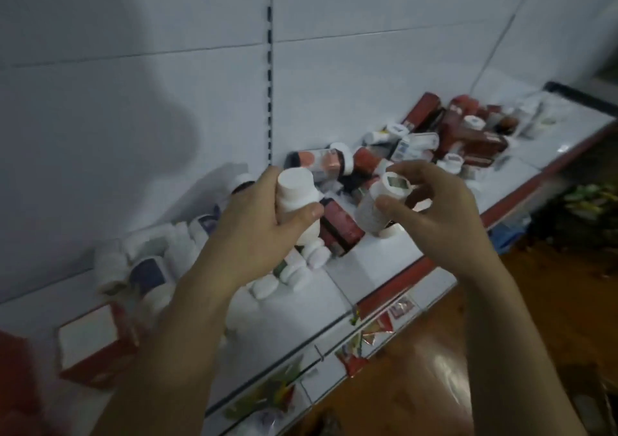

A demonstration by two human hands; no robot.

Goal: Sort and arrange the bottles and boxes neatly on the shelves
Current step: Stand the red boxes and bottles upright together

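My left hand [257,225] grips a plain white bottle [296,193] upright, fingers and thumb curled round its body. My right hand [431,208] holds a second white bottle [378,204] with a labelled cap, tilted toward me, thumb on its side. Both are held just above the white shelf [378,255]. Behind them lies a jumbled pile of red boxes and bottles [461,134]. To the left stands a group of white bottles [157,261], partly hidden by my left forearm. A red-and-white box [93,338] sits at the lower left.
The shelf has a red front strip [391,288] with torn labels. A slotted upright [269,67] runs up the white back panel. Below on the right is an orange-brown floor [551,301] with dark goods and a blue item. White caps lie in a row near my left wrist.
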